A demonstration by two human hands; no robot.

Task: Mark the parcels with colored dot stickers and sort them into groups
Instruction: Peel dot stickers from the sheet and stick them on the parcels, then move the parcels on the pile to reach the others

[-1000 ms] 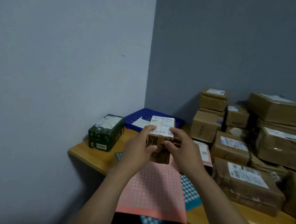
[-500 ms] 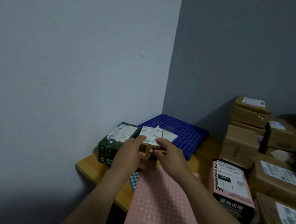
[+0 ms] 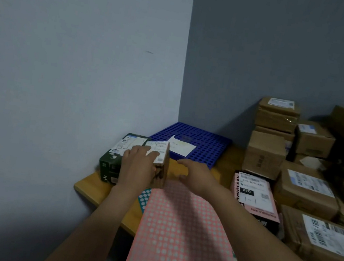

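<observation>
We count two sticker sheets: the pink sheet [image 3: 180,232] and one teal sheet [image 3: 144,196] peeking from under its left edge. At the pink sheet's far end our left hand [image 3: 138,168] grips one small brown parcel [image 3: 163,158]; our right hand [image 3: 195,175] hovers released beside it, over bare worktop [image 3: 230,161].

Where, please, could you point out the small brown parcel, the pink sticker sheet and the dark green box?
small brown parcel [image 3: 161,149], head view, white label on its top.
pink sticker sheet [image 3: 182,232], head view, middle of the dotted face.
dark green box [image 3: 109,165], head view, its dark front face.
</observation>
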